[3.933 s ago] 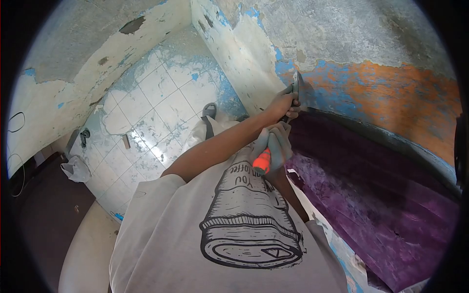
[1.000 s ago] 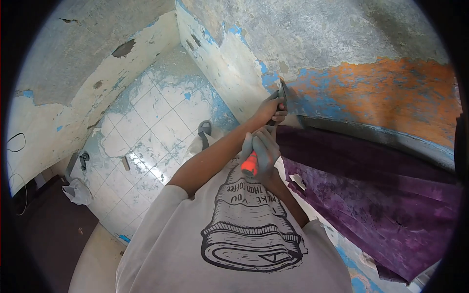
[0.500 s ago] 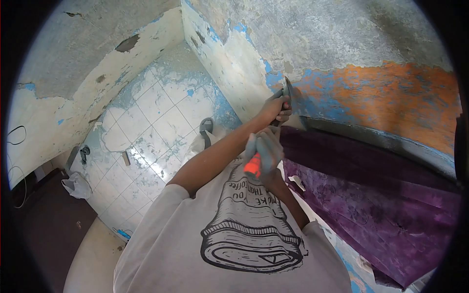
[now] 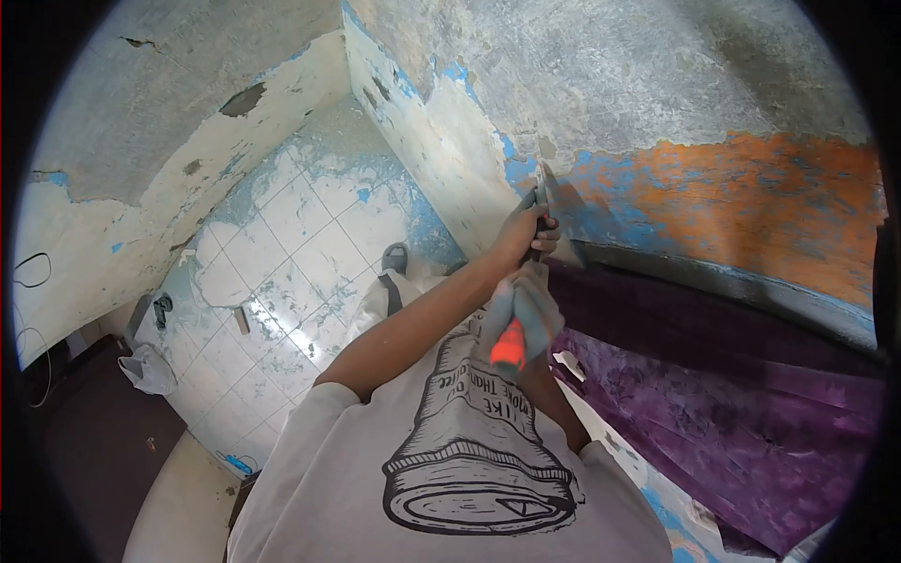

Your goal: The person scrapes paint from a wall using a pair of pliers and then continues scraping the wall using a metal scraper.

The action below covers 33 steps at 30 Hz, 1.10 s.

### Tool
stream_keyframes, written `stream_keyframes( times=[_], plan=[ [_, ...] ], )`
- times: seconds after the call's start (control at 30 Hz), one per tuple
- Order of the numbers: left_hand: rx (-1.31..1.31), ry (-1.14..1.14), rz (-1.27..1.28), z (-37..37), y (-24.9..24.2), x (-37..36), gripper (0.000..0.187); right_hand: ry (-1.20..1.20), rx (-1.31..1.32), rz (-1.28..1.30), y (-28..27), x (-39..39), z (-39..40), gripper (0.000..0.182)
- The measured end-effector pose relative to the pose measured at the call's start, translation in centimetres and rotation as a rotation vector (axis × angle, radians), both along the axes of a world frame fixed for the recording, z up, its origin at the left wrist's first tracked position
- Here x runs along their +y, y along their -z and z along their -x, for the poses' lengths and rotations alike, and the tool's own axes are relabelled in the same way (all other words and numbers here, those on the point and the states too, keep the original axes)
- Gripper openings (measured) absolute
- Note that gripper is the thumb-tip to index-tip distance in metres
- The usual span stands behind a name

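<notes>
My left hand (image 4: 527,233) is closed round the dark shaft of a scraping tool. The tool's thin metal tip (image 4: 541,180) touches or nearly touches the wall where blue paint meets bare grey plaster. Just below, my right hand (image 4: 527,305), greyish and blurred by motion, is wrapped round the tool's orange-red handle (image 4: 508,349), whose end points toward my shirt. Beside the tip, the wall (image 4: 713,188) shows worn orange and blue paint under rough grey plaster.
A dark ledge (image 4: 713,281) runs along the wall above purple cloth (image 4: 713,422). On the tiled floor (image 4: 310,244) lie a small brownish block (image 4: 241,320) and a white plastic bag (image 4: 147,369). A sandalled foot (image 4: 395,258) shows left of my arm.
The orange-red handle and my right hand have shifted down and to the right in view. My left hand keeps its hold, and the whole view has shifted slightly.
</notes>
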<state>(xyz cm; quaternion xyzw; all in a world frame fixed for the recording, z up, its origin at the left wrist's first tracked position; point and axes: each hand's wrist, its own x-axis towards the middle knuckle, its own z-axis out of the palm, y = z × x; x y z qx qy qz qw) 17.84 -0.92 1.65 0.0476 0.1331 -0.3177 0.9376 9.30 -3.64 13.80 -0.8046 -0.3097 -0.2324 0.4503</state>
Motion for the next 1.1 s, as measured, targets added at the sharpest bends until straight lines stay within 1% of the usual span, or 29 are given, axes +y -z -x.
stream_keyframes(
  times=[0.03,0.07,0.1,0.13,0.17,0.2,0.27,0.3,0.33,0.4,0.43,0.53,0.6,0.67,0.73,0.8,0.87,0.93,0.97,1.03,1.1],
  plan=[
    [0.002,0.004,0.003,-0.1,-0.4,-0.2,0.005,0.032,0.115,0.013,0.4,-0.3,-0.4,0.031],
    [0.095,-0.05,0.006,-0.3,-0.8,-0.6,0.005,0.034,0.118,0.017,0.7,-0.4,-0.3,0.031],
    [0.185,-0.113,0.008,-0.7,-1.3,-0.8,0.005,0.026,0.041,-0.003,0.9,-0.3,-0.6,0.03],
    [0.183,-0.12,0.01,-0.8,-2.2,-0.5,0.005,0.015,-0.036,-0.025,1.0,-0.2,-0.9,0.029],
    [0.168,-0.12,-0.009,-0.2,-3.4,-0.4,0.003,-0.001,0.008,0.015,-0.1,-0.4,-0.5,0.028],
    [0.152,-0.118,-0.03,0.2,-4.0,-0.3,0.002,0.0,0.012,0.016,-0.1,-0.6,-0.6,0.028],
    [0.171,-0.104,-0.065,-0.4,-2.5,-0.8,0.004,0.0,0.008,-0.005,0.5,-1.2,-0.7,0.028],
    [0.186,-0.093,-0.1,-0.5,-1.5,-1.4,0.008,0.018,0.105,0.011,1.3,-1.8,-0.5,0.028],
    [0.185,-0.094,-0.098,-0.4,-1.3,-1.6,0.008,0.017,0.104,0.013,1.0,-1.8,-0.5,0.028],
    [0.091,-0.057,-0.128,-0.1,-0.7,-1.3,0.014,0.014,0.015,0.009,0.3,-0.8,-0.7,0.027],
    [0.107,-0.135,0.014,0.3,-2.8,-1.2,0.016,-0.024,0.006,0.025,0.1,-0.8,-0.1,0.027],
    [0.09,-0.147,-0.047,-0.1,-2.4,-1.2,0.016,-0.034,0.004,0.043,0.7,-0.9,-0.1,0.026],
    [0.06,-0.112,-0.031,-0.3,-1.8,-0.4,0.015,-0.053,0.0,0.098,0.4,-0.4,0.1,0.026],
    [0.031,-0.08,-0.02,0.0,-2.4,0.3,0.015,-0.046,0.084,0.108,0.0,0.1,0.4,0.026],
    [0.174,-0.128,-0.043,0.7,-3.3,0.2,0.011,-0.045,0.078,0.084,-0.2,0.0,0.5,0.026],
    [0.151,-0.106,-0.025,0.1,-2.1,-0.3,0.009,-0.041,0.068,0.06,0.4,-0.1,0.6,0.027],
    [0.123,-0.087,-0.006,-0.5,0.1,-0.8,0.007,0.026,0.125,0.059,2.1,-0.1,0.2,0.027],
    [0.112,-0.031,0.121,-1.0,1.9,-0.7,0.015,-0.009,0.083,0.091,1.2,0.3,0.0,0.027],
    [0.117,-0.025,0.118,-0.7,0.6,-0.3,0.015,-0.031,0.05,0.12,0.9,0.5,0.3,0.027],
    [0.082,-0.052,0.053,-0.3,-1.7,0.1,0.013,-0.015,0.071,0.12,1.0,0.1,0.5,0.027],
    [0.083,-0.036,0.04,-0.7,-1.3,0.1,0.014,-0.001,0.089,0.122,1.1,0.1,0.6,0.027]
  ],
)
